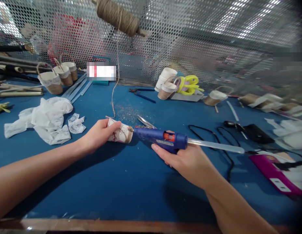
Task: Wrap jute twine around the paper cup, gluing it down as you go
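Note:
My left hand [100, 133] grips a small white printed paper cup [120, 133] on its side, low over the table, with twine [113, 100] running up from it. In my right hand [182, 161] is a blue hot glue gun [156, 136], its nozzle pointing left at the cup's end. A clear glue stick [214, 145] sticks out of the gun's back. The nozzle tip appears to meet the cup or the twine on it; which one I cannot tell. Scissors [144, 122] lie just behind the gun, partly hidden by it.
The twine hangs from a spool [118, 17] on the mesh panel. White lace [47, 120] lies at left, near several handled cups [52, 83]. Blue-handled pliers [142, 92] and yellow ribbon [188, 85] are at the back. A black cord [230, 159] and a magenta power strip [275, 174] occupy the right.

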A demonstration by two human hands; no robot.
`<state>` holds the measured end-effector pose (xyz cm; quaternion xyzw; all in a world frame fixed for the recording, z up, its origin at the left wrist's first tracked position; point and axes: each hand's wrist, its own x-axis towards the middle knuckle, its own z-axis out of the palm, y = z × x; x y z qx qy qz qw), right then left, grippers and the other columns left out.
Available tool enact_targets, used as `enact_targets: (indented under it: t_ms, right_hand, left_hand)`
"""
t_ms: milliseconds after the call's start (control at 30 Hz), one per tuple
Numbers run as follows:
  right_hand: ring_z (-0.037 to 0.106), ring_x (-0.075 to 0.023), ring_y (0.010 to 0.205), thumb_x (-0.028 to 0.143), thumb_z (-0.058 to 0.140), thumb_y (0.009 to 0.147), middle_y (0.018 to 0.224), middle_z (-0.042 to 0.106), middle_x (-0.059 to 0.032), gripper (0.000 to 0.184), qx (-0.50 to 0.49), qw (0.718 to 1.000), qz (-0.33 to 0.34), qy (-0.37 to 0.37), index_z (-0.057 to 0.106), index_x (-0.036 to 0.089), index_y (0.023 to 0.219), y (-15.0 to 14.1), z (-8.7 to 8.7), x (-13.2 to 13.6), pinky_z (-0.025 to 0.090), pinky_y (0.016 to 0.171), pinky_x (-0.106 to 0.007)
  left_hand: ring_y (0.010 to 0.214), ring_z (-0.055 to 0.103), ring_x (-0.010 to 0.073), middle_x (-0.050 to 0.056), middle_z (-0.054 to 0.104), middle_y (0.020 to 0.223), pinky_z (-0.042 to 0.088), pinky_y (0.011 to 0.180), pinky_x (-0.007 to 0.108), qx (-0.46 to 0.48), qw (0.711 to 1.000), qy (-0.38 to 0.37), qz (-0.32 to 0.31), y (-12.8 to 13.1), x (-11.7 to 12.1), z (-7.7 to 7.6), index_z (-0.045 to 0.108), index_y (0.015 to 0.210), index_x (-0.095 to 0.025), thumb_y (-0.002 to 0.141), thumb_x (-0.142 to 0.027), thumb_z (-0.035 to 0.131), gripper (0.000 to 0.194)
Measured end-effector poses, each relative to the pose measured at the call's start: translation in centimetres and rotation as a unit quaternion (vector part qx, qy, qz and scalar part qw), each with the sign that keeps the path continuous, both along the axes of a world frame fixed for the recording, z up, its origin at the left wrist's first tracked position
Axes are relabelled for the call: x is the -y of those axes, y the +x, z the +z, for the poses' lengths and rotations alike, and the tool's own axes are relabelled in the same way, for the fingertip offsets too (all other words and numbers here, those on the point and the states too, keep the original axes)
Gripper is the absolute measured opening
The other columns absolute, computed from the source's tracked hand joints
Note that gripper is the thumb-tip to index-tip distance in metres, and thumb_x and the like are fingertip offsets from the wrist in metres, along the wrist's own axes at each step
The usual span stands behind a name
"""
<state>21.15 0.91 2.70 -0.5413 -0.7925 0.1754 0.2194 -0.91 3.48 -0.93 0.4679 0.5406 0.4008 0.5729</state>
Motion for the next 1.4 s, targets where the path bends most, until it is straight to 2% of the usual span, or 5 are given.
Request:
enact_targets:
  t_ms: [267, 700, 1033, 1233, 1400]
  right_hand:
    - [0.045, -0.0119, 0.034, 0.034, 0.055, 0.075, 0.038, 0.048, 0.0058, 0.026, -0.006, 1.0, 0.022, 0.013, 0.05, 0.025, 0.052, 0.3, -0.3, 0.1, 0.035, 0.037, -0.026]
    - [0.047, -0.0134, 0.039, 0.032, 0.049, 0.079, 0.04, 0.048, 0.0039, 0.021, 0.046, 0.993, 0.077, 0.075, 0.059, 0.025, 0.062, 0.5, -0.4, 0.2, 0.036, 0.041, -0.027]
    - [0.056, -0.021, 0.055, 0.023, 0.029, 0.084, 0.058, 0.063, -0.0066, 0.041, 0.231, 0.917, 0.203, 0.253, 0.069, 0.022, 0.078, 1.0, 0.4, -0.5, 0.039, 0.05, -0.033]
    - [0.054, -0.0174, 0.053, 0.03, 0.037, 0.082, 0.056, 0.06, -0.0041, 0.033, 0.15, 0.962, 0.152, 0.17, 0.066, 0.024, 0.068, 0.4, 0.7, -0.1, 0.042, 0.052, -0.03]
    - [0.048, -0.0148, 0.044, 0.029, 0.041, 0.08, 0.046, 0.051, -0.0003, 0.027, 0.091, 0.974, 0.161, 0.13, 0.065, 0.026, 0.068, 0.2, 1.0, 0.2, 0.04, 0.05, -0.03]
  left_hand:
    - [0.062, 0.059, 0.015, 0.004, 0.068, 0.07, 0.043, 0.064, 0.026, 0.035, 0.999, -0.004, -0.012, 0.2, 0.1, 0.2, 0.063, 0.072, -0.013, 0.073, -0.038, 0.057, 0.026]
    - [0.061, 0.059, 0.0148, 0.003, 0.066, 0.066, 0.044, 0.065, 0.026, 0.051, 0.999, -0.002, 0.004, 0.5, 0.1, 0.1, 0.062, 0.069, -0.013, 0.073, -0.034, 0.057, 0.021]
    - [0.062, 0.06, 0.0161, 0.004, 0.066, 0.067, 0.045, 0.065, 0.028, 0.03, 1.0, 0.008, -0.001, 0.4, 0.1, 0.0, 0.06, 0.068, -0.013, 0.073, -0.036, 0.056, 0.024]
    - [0.062, 0.06, 0.0158, 0.003, 0.067, 0.067, 0.044, 0.065, 0.027, 0.042, 0.999, 0.004, -0.001, 0.4, 0.1, 0.0, 0.062, 0.07, -0.014, 0.073, -0.035, 0.056, 0.022]
    - [0.059, 0.058, 0.0153, 0.002, 0.065, 0.063, 0.043, 0.062, 0.027, 0.024, 1.0, 0.012, 0.002, 0.3, 0.0, -0.2, 0.061, 0.07, -0.013, 0.074, -0.037, 0.056, 0.024]
